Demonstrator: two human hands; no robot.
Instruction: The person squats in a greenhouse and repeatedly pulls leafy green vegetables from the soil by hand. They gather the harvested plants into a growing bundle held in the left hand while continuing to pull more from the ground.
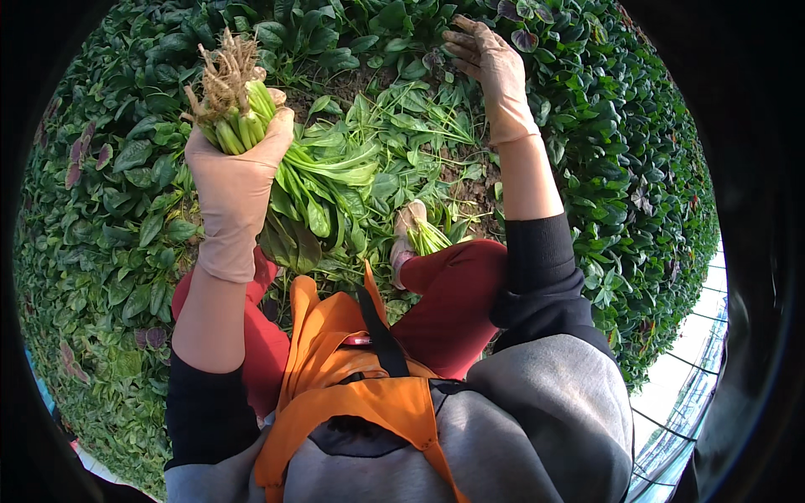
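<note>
My left hand point(237, 180), in a tan glove, is wrapped round a thick bunch of spinach point(323, 189). The pale, knobbly roots point up and away from me, while the green leaves hang down to the right of my wrist. Farther off to the right, my right hand point(501, 80), also gloved, is raised over the plants at the edge of the leafy bed. Its fingers are stretched out, with dark soil stains on the tips, and nothing shows in them.
Dense spinach plants point(629, 176) grow on both sides, some purple-leaved plants point(84, 151) among them. Loose leaves point(411, 109) lie on bare soil point(470, 189) ahead. Cut stems point(429, 239) rest by my shoe point(404, 243). An orange apron point(335, 335) covers my lap; white sheeting point(671, 386) lies right.
</note>
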